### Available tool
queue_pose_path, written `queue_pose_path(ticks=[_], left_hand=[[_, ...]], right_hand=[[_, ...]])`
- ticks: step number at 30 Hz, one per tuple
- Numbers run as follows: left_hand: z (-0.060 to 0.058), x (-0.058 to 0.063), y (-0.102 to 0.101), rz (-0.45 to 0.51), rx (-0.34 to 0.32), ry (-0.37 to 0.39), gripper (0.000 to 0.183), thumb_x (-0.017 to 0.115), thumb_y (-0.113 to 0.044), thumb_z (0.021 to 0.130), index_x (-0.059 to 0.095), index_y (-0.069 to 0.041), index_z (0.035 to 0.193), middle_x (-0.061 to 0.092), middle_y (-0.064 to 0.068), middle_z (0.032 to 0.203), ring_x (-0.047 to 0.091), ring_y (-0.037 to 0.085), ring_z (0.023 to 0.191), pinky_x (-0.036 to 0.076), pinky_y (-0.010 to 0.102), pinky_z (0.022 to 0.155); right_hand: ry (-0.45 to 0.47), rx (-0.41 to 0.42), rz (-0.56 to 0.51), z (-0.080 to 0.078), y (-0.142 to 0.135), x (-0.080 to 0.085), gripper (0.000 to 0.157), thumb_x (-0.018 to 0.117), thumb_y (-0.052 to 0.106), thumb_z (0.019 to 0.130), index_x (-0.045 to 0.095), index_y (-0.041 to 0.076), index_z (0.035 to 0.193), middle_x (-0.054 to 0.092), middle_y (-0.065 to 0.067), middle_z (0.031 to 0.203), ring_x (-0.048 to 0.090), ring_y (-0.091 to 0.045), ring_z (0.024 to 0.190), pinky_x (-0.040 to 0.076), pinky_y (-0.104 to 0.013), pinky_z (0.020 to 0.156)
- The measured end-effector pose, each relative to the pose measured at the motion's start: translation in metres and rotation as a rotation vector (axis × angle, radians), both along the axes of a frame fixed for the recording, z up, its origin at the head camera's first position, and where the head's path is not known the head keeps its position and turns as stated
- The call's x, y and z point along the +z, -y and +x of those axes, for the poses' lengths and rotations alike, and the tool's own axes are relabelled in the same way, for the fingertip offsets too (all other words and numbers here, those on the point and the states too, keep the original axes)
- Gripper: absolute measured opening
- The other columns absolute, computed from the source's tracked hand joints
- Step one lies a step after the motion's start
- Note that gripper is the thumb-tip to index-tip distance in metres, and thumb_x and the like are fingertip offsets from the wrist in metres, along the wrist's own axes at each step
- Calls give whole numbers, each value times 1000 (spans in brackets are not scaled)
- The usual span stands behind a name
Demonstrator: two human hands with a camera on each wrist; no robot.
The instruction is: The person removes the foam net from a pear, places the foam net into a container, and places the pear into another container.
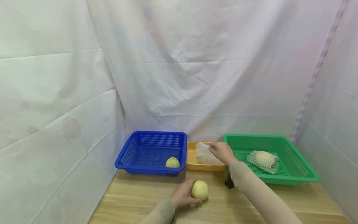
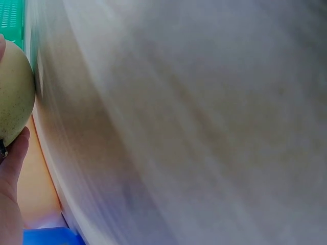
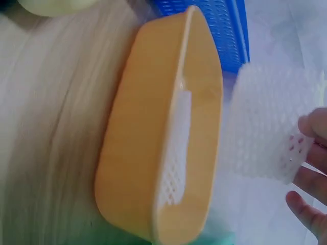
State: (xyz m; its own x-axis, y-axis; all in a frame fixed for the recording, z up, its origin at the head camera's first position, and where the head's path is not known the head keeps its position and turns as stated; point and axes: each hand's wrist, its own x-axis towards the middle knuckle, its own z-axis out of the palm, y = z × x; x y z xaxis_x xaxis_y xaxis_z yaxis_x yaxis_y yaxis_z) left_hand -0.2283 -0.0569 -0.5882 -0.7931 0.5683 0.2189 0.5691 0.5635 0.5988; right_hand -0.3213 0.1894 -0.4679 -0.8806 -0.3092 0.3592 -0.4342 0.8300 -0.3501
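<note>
My left hand (image 1: 182, 194) grips a round, pale yellow pear (image 1: 199, 190) low over the front of the table. The left wrist view shows part of this pear (image 2: 15, 92) at its left edge, with a dark stem end near the thumb. Above the orange tray (image 1: 205, 168), my right hand (image 1: 222, 151) pinches a white foam fruit net (image 3: 265, 122) by one end. The net hangs loose and looks flat. Another white foam net (image 3: 176, 148) lies inside the tray in the right wrist view.
At the left stands a blue basket (image 1: 156, 170) with a bare pear (image 1: 172, 162) in its near right corner. To the right, a green basket (image 1: 296, 179) holds a pear in a foam net (image 1: 264, 160). White cloth (image 1: 195, 77) hangs behind and along both sides.
</note>
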Motion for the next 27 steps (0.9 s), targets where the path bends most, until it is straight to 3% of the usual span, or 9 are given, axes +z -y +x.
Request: queue_pose_path(ticks=[5, 8, 12, 14, 22, 27], left_hand=[[0, 1, 0, -5, -1, -4, 74, 86, -42, 69, 50, -18, 129, 59, -10, 111, 57, 4, 96, 50, 29, 81], [0, 2, 0, -11, -2, -2, 74, 86, -41, 69, 49, -18, 129, 59, -9, 112, 57, 4, 96, 50, 29, 82], [2, 3, -1, -11, -3, 4, 75, 86, -40, 70, 49, -18, 131, 59, -9, 114, 57, 4, 98, 50, 29, 84], [1, 4, -2, -11, -2, 4, 75, 86, -41, 70, 48, -18, 131, 58, -9, 115, 57, 4, 98, 50, 29, 84], [2, 4, -1, -17, -5, 3, 76, 85, -42, 70, 48, -17, 133, 59, -8, 116, 58, 5, 100, 50, 29, 84], [2, 3, -2, -10, -14, 0, 78, 86, -41, 70, 48, -16, 134, 59, -8, 116, 58, 5, 100, 50, 29, 84]], right_hand=[[-82, -57, 29, -5, 15, -10, 19, 64, 19, 94, 75, 10, 107, 73, -7, 96, 69, -21, 82, 55, -41, 73], [-181, -74, 56, -7, 23, -17, 17, 66, 18, 93, 75, 13, 106, 73, -5, 89, 66, -15, 68, 55, -38, 67], [-264, -76, 45, -8, 31, -27, 16, 68, 15, 91, 75, 12, 105, 72, -4, 80, 51, -6, 49, 48, -31, 54], [-263, -77, 36, -9, 34, -31, 16, 68, 14, 91, 75, 11, 105, 71, -4, 79, 47, -5, 47, 45, -29, 51], [-245, -123, 51, -14, 46, -42, 14, 70, 15, 90, 76, 12, 102, 72, -4, 80, 62, -17, 59, 53, -38, 60], [-230, -126, 108, -14, 52, -45, 12, 71, 18, 88, 77, 13, 97, 71, -4, 76, 61, -16, 56, 52, -37, 57]])
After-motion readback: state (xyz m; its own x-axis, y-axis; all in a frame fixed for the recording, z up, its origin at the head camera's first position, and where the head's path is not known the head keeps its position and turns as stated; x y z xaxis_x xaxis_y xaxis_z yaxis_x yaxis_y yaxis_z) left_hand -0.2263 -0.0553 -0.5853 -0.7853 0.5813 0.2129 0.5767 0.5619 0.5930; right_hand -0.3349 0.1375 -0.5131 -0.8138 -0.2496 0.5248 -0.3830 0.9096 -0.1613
